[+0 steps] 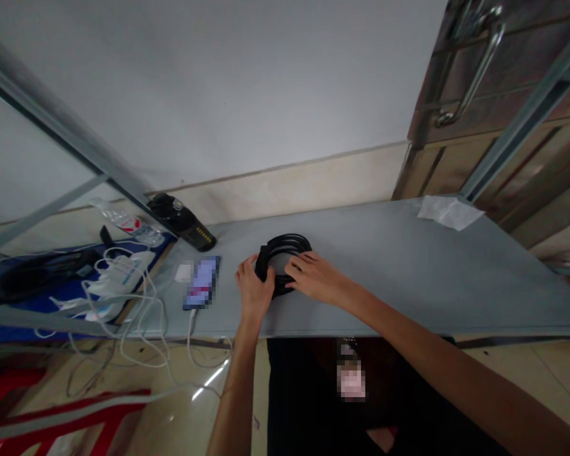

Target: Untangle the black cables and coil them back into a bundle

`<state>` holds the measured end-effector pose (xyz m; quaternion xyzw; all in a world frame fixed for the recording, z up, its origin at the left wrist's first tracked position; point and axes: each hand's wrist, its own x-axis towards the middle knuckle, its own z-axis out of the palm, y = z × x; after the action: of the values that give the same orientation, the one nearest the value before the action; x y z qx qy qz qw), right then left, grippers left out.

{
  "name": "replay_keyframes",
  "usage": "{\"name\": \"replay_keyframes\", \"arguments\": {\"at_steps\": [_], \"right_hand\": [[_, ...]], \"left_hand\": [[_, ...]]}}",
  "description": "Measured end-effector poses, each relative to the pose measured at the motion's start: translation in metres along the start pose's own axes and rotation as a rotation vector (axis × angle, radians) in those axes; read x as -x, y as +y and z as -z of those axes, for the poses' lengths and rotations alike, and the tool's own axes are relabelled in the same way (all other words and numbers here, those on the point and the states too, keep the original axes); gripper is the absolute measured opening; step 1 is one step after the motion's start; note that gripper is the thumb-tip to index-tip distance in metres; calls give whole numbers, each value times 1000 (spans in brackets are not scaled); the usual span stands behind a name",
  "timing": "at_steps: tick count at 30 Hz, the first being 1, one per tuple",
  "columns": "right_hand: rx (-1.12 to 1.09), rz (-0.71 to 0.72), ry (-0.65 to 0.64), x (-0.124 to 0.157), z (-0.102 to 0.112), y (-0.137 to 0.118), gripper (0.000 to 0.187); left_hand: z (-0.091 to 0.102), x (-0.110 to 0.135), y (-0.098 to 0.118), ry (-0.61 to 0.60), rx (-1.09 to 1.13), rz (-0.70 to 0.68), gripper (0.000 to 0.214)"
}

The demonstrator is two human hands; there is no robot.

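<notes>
A coil of black cable [287,246] lies on the grey table [408,266] near its front edge. My left hand [253,289] grips the coil's left side, thumb and fingers closed round the strands. My right hand [313,277] rests on the coil's right side, fingers curled over it. Both forearms reach in from below.
A phone [201,282] with a white cable plugged in lies left of the coil, beside a small white charger [183,273]. Further left are a black device [183,221], a plastic bottle [130,225], tangled white cables [123,285] and a blue mat [71,294]. A clear plastic bag [449,211] lies at the table's far right.
</notes>
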<state>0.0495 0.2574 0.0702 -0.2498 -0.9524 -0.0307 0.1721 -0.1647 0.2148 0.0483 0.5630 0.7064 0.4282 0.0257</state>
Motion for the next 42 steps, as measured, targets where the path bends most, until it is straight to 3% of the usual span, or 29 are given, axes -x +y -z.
{"name": "replay_keyframes", "arguments": {"at_steps": [4,9,13,16,19,21,25,28,30,33,36,39,42], "right_hand": [[-63,2,-30,-2,-10,0,71],[-4,88,-78,-10,-21,5,55],[-29,215,-52,0,-25,14,55],[-57,305,7,19,-20,30,54],[-113,306,118,42,-8,57,59],[-172,220,187,57,1,80,60],[-300,-113,299,83,12,127,50],[-447,-391,418,97,6,151,52],[-573,-527,435,103,0,158,60],[-709,-591,374,106,-3,160,60],[-751,-593,368,104,-1,158,55],[-760,-598,384,104,3,158,53],[-782,-589,404,104,4,157,54]], "left_hand": [[-7,16,-8,-23,31,-45,54],[-8,17,-7,-32,74,7,58],[-12,14,1,-67,270,97,61],[-28,14,14,-89,443,135,62],[-55,14,34,-105,537,91,63],[-76,17,50,-102,584,73,67],[-110,30,87,-124,587,44,72],[-121,32,105,-165,501,7,77],[-122,20,105,-189,437,-6,76],[-122,-15,92,-240,402,-38,62],[-127,-48,75,-378,568,-4,57],[-133,-58,67,-490,681,-15,45],[-130,-52,67,-481,605,-129,32]]}}
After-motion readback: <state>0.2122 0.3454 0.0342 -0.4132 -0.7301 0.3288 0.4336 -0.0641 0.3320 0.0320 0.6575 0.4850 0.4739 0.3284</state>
